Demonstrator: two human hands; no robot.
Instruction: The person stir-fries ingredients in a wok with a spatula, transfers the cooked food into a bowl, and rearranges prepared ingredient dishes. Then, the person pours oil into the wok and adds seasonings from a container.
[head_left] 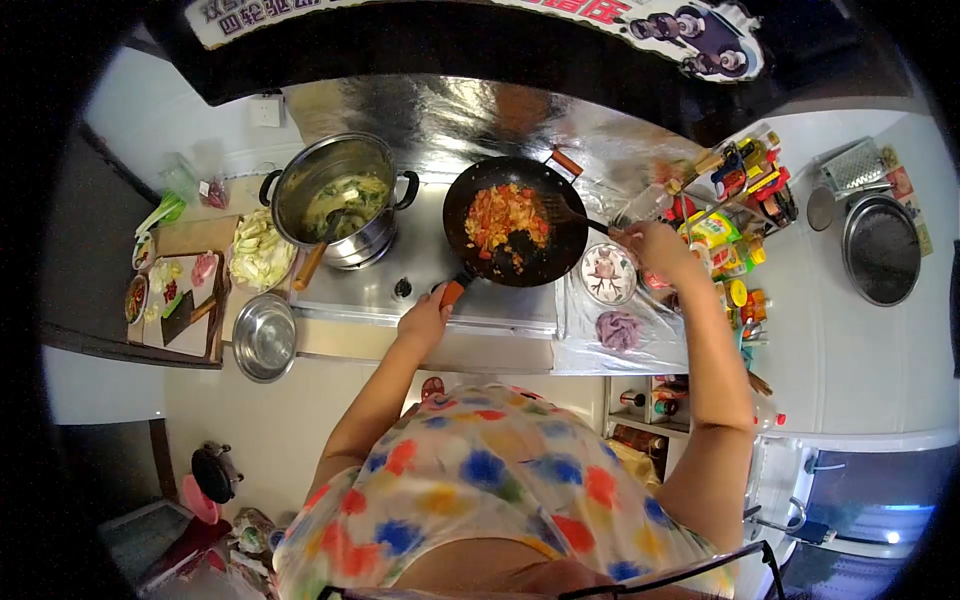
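Observation:
A black wok [465,225] sits on the right side of the steel stove, holding a red and yellow chopped mixture [508,222]. My left hand [427,318] is closed around the wok's orange-brown handle [453,293] at its lower left. To the right of the wok, my right hand [660,252] grips the handle of a dark slotted spatula [560,207], whose blade rests in the food at the wok's right side. Below my right hand lies a round plate with a printed figure [608,274].
Left of the wok stands a steel pot [362,240] with a wooden-handled ladle [310,266]. Further left are chopped cabbage [262,250], a steel bowl [265,338] and a board with a cleaver [177,318]. A purple cloth [618,330] and seasoning bottles [738,293] are on the right.

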